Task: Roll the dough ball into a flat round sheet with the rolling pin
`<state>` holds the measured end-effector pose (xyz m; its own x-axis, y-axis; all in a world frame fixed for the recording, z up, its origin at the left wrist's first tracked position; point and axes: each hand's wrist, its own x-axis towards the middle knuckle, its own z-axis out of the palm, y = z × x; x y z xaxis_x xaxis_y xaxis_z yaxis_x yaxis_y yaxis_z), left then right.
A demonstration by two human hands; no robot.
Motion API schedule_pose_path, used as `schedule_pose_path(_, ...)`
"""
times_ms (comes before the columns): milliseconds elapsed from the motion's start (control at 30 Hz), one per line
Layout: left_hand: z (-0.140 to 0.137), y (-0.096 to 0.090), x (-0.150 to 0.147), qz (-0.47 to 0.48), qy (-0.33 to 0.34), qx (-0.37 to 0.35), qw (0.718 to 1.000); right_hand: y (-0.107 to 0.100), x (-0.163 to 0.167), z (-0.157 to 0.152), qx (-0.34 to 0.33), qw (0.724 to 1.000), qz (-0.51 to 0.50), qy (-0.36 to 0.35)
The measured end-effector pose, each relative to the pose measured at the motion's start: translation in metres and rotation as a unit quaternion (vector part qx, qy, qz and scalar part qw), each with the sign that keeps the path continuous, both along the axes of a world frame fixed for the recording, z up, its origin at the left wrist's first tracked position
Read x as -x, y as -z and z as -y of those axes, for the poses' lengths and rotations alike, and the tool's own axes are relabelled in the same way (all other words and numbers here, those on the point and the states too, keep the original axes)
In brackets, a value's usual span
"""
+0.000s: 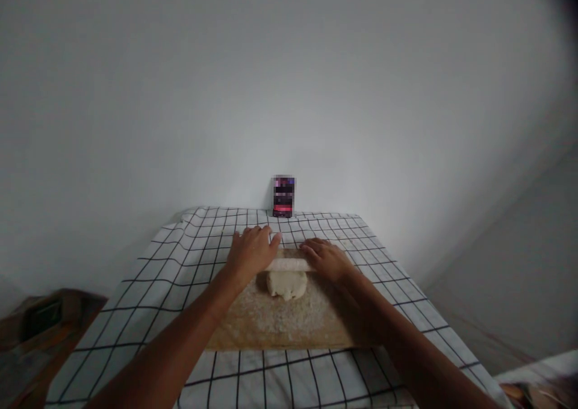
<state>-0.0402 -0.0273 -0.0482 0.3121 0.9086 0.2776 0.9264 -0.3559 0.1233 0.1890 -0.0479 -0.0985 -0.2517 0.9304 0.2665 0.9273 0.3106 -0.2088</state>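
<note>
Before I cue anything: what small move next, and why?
Probably roll the rolling pin nearer, over the dough: left hand and right hand rest on its ends, it lies at the dough's far side, and the near edge looks uneven.

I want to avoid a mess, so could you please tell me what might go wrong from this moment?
The dough has an uneven, notched near edge, so it might split there under the rolling pin. The floured board lies on a cloth wrinkled at the left, so a hard push from the left hand and right hand might shift it.
</note>
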Motion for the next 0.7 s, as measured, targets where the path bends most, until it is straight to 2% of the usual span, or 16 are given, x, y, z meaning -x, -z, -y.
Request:
schedule_pose_path(233,0.028,0.007,0.003,-0.005,0.036,-0.059,0.998,0.003,0.009,0.059,-0.043,0.998,-0.031,0.022)
schedule_pose_path(467,0.067,0.024,0.020,0.032,0.115,-0.100,0.988,0.013,0.025,0.114,-0.088,0.995,-0.017,0.036)
schedule_pose_path(600,0.077,0.027,0.024,0.033,0.133,-0.108,0.985,0.015,0.025,0.115,-0.082,0.996,-0.029,0.031)
schedule_pose_path(700,0.074,0.022,0.020,0.023,0.105,-0.095,0.990,0.006,0.021,0.097,-0.044,0.998,-0.035,0.034)
